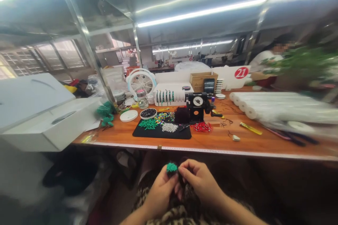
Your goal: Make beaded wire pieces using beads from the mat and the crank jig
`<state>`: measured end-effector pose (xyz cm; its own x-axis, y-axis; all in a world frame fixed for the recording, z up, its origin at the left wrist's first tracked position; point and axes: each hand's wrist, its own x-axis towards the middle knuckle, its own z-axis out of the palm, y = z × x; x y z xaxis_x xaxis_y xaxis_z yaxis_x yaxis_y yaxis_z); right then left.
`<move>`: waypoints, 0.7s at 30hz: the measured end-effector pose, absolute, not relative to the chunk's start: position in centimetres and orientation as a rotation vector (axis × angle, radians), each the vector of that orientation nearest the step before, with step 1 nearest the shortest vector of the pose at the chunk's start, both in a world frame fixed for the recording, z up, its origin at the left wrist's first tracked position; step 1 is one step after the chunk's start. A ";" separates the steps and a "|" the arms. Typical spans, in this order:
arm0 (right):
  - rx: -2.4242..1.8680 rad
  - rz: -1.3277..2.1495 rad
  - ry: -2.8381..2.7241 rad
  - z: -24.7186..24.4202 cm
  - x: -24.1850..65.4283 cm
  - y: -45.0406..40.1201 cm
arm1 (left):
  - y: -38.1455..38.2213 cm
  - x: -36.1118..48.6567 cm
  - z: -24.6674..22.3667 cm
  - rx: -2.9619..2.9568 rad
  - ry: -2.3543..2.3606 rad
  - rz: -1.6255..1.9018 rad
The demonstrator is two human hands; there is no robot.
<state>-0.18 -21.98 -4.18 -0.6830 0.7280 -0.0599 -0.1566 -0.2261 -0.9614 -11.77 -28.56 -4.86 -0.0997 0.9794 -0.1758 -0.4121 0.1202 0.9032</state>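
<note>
Above my lap, just in front of the bench edge, my left hand (164, 187) is closed on a rounded cluster of small green beads (171, 168). Thumb and forefinger of my right hand (196, 175) are pinched together against the right side of that cluster. What lies between those fingertips is too small to make out. Beyond the hands, a black mat (148, 133) bears loose green pieces (148, 123), silver-white beads (169, 127) and mixed coloured beads (164, 117). A round dish of black beads (148, 113) stands at its back edge.
Red pieces (202, 127) lie right of the mat, below a black device with a dial (198, 102). A white fan (142, 83) stands behind. White rolls (274, 103) and a yellow cutter (250, 128) are rightward. An open white box (50, 126) sits left. Another person (266, 59) sits far right.
</note>
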 end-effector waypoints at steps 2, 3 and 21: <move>-0.700 1.921 -1.459 -4.5 -0.1 -21.9 | -28.5 -11.8 -4.7 0.717 1.069 1.395; -0.716 1.889 -1.468 -4.7 0.0 -21.8 | -28.5 -11.9 -4.7 0.700 1.070 1.410; -0.669 1.933 -1.429 -4.8 0.5 -21.7 | -28.5 -11.9 -3.8 0.489 1.149 1.462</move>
<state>0.45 -21.70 -4.83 -0.6690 0.7427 -0.0286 -0.1902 -0.2083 -0.9594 -11.89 -28.50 -3.78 -0.2575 0.9182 -0.3010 -0.5091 0.1359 0.8499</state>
